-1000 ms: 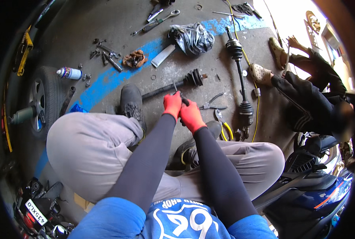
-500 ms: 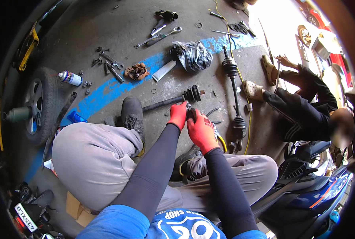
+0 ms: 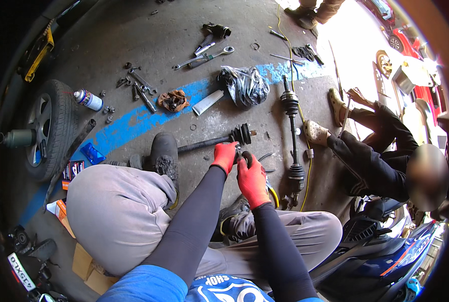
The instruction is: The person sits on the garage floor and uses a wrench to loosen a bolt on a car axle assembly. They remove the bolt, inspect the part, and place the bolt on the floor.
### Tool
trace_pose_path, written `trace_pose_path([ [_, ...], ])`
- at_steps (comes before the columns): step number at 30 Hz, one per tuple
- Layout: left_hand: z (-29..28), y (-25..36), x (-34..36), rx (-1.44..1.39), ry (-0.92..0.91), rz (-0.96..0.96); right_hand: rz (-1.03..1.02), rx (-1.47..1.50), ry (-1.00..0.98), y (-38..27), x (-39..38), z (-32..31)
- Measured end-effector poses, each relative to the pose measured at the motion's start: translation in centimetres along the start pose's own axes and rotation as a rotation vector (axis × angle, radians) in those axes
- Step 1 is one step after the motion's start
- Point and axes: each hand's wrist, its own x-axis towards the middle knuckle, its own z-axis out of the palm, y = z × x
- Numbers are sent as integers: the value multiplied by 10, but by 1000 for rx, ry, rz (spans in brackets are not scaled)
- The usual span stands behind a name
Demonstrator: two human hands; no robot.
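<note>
Both hands wear red-palmed work gloves and meet in front of me. My left hand is closed, its fingertips at a small dark metal piece that is mostly hidden. My right hand is closed against the same spot, with something dark under its thumb; its kind does not show. Just beyond them lies a drive axle with a black ribbed boot, partly behind my boot. Pliers with yellow-edged handles rest beside my right hand.
A second drive axle lies to the right, near a crouching person. Ahead are a plastic bag, a white tube, a greasy brown lump, a ratchet and wrenches. A wheel stands left; a motorcycle stands right.
The view has tilted slightly, so floor items sit lower and more of a standing person's legs shows at the top. My hands stay together at the small piece, the right thumb slightly shifted.
</note>
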Motion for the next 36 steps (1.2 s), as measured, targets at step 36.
trace_pose_path([
  [36, -34, 98, -33, 798, -394, 817, 356, -690, -349, 306, -18, -16],
])
